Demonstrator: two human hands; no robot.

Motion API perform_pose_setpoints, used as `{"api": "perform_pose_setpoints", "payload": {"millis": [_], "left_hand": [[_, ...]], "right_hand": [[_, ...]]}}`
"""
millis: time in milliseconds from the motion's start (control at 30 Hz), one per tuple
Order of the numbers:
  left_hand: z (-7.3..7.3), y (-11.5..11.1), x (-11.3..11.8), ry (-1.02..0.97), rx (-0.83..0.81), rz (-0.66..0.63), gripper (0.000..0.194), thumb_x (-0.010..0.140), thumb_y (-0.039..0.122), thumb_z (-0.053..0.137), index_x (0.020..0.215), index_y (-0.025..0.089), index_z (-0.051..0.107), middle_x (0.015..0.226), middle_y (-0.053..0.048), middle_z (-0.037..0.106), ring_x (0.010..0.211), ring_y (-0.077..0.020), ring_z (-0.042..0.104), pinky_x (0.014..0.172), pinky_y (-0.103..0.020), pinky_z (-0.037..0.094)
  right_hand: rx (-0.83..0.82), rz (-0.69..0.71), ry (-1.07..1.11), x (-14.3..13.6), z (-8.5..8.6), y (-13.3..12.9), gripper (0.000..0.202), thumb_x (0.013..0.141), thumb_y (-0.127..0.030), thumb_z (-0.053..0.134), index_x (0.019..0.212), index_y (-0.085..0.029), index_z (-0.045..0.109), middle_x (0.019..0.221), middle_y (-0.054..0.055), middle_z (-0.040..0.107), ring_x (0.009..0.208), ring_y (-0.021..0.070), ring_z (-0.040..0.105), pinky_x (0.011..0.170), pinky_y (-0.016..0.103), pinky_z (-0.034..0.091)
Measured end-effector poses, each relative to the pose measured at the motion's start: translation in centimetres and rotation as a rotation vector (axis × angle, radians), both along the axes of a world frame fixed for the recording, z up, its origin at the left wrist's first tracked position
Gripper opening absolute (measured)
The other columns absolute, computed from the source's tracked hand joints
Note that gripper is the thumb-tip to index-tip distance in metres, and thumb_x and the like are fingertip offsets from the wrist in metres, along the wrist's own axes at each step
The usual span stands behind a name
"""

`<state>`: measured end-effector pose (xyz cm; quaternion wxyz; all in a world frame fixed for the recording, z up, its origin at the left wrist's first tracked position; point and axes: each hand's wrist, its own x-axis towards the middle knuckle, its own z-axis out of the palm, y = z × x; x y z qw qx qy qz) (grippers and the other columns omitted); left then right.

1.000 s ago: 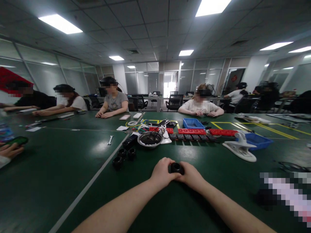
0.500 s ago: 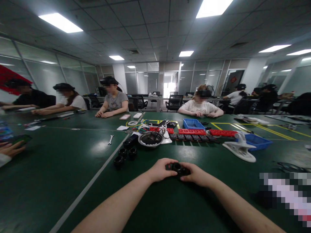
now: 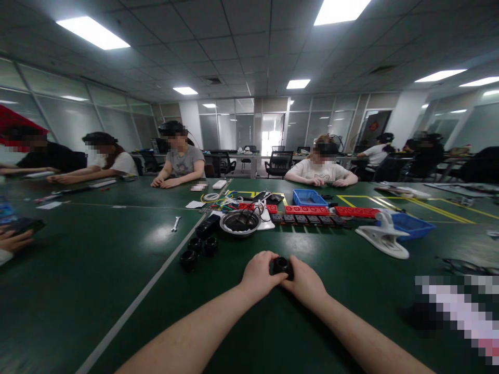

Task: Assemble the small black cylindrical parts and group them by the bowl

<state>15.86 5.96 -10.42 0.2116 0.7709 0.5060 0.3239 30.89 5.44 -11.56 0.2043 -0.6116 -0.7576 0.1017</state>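
Observation:
Between my two hands is a small black round part point(image 3: 281, 264) with a hole in its top, held just above or on the green table point(image 3: 234, 317). My left hand point(image 3: 262, 272) wraps its left side, with the thumb at the front. My right hand point(image 3: 306, 279) closes round its right side. The fingertips behind the part are partly hidden. Three similar black round parts point(image 3: 188, 258) stand grouped on the table to the left of my hands.
Beyond my hands lie a metal bowl point(image 3: 240, 222), a black device point(image 3: 208, 225), red strips point(image 3: 307, 210), a white clamp-like stand point(image 3: 384, 239) and blue trays point(image 3: 307, 198). A wrench point(image 3: 175, 224) lies left. Several people sit around; one person's hand point(image 3: 15, 241) is at the left edge.
My right hand has moved left and turned, closing more tightly round the black part. My left hand has shifted only slightly. The view has moved a little.

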Motion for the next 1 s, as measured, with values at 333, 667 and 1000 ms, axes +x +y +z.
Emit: {"api": "perform_pose_setpoints", "payload": {"millis": [333,667,1000], "left_hand": [[1.0,0.4,-1.5,-0.057,-0.023,-0.367,0.038,0.065,0.027,0.067,0.101,0.019,0.057,0.097,-0.004,0.055,0.091,-0.0199,0.050,0.074,-0.028,0.041],[0.8,-0.2,-0.7,-0.036,-0.080,-0.220,0.043,0.061,0.031,0.069,0.100,0.021,0.055,0.091,-0.001,0.052,0.075,-0.0156,0.049,0.064,-0.025,0.040],[0.6,0.1,-0.9,-0.039,-0.062,-0.273,0.040,0.064,0.031,0.068,0.101,0.022,0.057,0.088,-0.001,0.052,0.078,-0.0158,0.050,0.069,-0.025,0.040]], "right_hand": [[-0.315,0.425,0.382,2.6,1.9,0.7,0.033,0.061,-0.023,0.065,0.093,-0.015,0.058,0.087,0.003,0.058,0.082,0.0203,0.054,0.073,0.031,0.042],[-0.187,0.176,0.164,1.3,0.9,0.5,0.030,0.056,-0.029,0.069,0.076,-0.017,0.051,0.074,0.001,0.057,0.067,0.0163,0.051,0.054,0.023,0.035],[-0.161,0.320,0.256,1.6,0.9,0.3,0.052,0.058,-0.029,0.068,0.106,-0.018,0.051,0.100,0.006,0.057,0.091,0.0228,0.053,0.077,0.032,0.039]]}}
